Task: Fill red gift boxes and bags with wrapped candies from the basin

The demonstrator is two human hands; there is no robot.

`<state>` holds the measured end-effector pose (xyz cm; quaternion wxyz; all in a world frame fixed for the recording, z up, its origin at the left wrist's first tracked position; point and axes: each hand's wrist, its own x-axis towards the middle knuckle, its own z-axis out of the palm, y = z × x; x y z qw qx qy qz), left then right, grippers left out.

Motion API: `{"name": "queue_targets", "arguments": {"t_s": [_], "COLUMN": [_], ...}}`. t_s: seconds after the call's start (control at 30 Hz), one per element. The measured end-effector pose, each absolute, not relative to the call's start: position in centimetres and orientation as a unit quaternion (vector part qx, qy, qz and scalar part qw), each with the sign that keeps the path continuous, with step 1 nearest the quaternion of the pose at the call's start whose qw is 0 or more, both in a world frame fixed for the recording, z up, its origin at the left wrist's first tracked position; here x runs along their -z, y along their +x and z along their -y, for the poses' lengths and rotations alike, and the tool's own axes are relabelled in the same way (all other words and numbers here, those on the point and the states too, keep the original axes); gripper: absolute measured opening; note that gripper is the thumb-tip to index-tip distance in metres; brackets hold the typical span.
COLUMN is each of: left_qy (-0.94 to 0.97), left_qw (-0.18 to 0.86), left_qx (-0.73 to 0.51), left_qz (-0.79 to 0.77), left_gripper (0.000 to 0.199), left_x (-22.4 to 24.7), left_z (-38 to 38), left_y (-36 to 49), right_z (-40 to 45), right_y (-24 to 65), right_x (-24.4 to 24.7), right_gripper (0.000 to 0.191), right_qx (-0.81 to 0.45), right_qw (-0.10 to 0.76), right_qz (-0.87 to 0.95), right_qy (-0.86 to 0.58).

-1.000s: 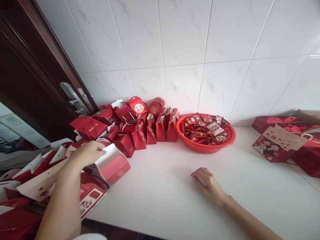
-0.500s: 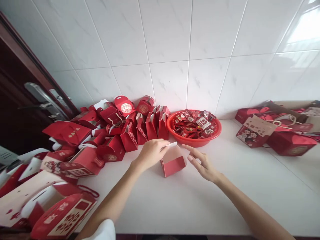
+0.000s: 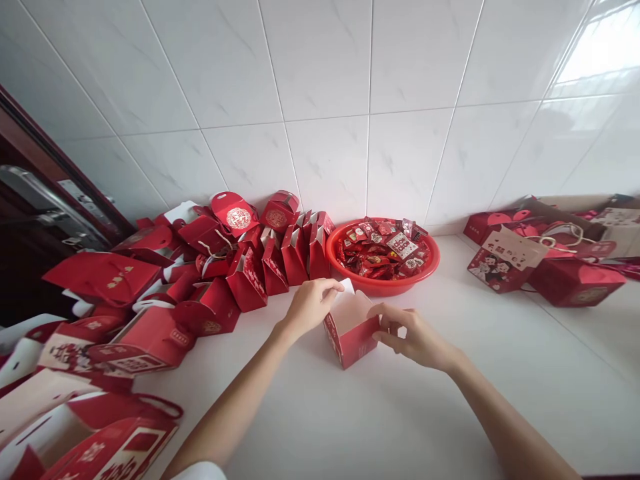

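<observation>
A small red paper gift box (image 3: 359, 341) stands with its top open on the white table, its pale inside showing. My left hand (image 3: 316, 300) pinches a white-backed flap at the box's far left edge between thumb and fingers. On the other side, my right hand (image 3: 407, 333) grips the right wall of the box, fingers over the rim and thumb outside. Just behind the box is a red plastic basin (image 3: 385, 287) filled with small wrapped sweets (image 3: 380, 250) in red and white packets.
Many red gift boxes (image 3: 210, 307) crowd the left side, several tall ones (image 3: 295, 257) lined up beside the basin. More boxes (image 3: 580, 280) and a carton lie at the right. A tiled wall (image 3: 325, 160) closes off the back; a door handle (image 3: 45, 207) is at far left.
My right hand has moved in from beside the box and closed on its right wall. The box has turned slightly, and the view has shifted a little to the right.
</observation>
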<state>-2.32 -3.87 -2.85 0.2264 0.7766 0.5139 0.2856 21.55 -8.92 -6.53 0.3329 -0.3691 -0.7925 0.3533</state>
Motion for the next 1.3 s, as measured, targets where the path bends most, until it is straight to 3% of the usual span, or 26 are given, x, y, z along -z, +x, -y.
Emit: {"name": "queue_targets", "arguments": {"t_s": [0.17, 0.37, 0.43, 0.63, 0.9, 1.3], "left_qy": [0.769, 0.768, 0.755, 0.739, 0.749, 0.737], "left_qw": [0.287, 0.402, 0.426, 0.453, 0.423, 0.441], "left_qx": [-0.276, -0.183, -0.181, -0.218, -0.267, -0.294], "left_qz": [-0.500, -0.464, -0.464, -0.448, -0.434, -0.419], "left_gripper": [0.034, 0.082, 0.090, 0.110, 0.100, 0.092], "left_x": [3.4, 3.3, 3.4, 4.8, 6.4, 6.7], "left_z": [3.4, 3.8, 4.0, 4.3, 3.6, 1.3], "left_y": [-3.5, -5.7, -6.2, -6.7, -6.7, -3.4], "right_z": [9.0, 8.2, 8.0, 7.9, 7.2, 7.3], "right_y": [21.8, 22.5, 22.7, 22.9, 23.6, 25.2], "right_x": [6.9, 7.8, 8.0, 8.3, 9.1, 7.8], "right_gripper": [0.024, 0.035, 0.033, 0.059, 0.080, 0.079], "right_qx": [-0.397, -0.439, -0.441, -0.503, -0.626, -0.632], "right_qw": [0.387, 0.371, 0.347, 0.314, 0.276, 0.311], "right_qz": [0.764, 0.728, 0.742, 0.726, 0.649, 0.621], "right_qy": [-0.329, -0.374, -0.368, -0.350, -0.333, -0.343]}}
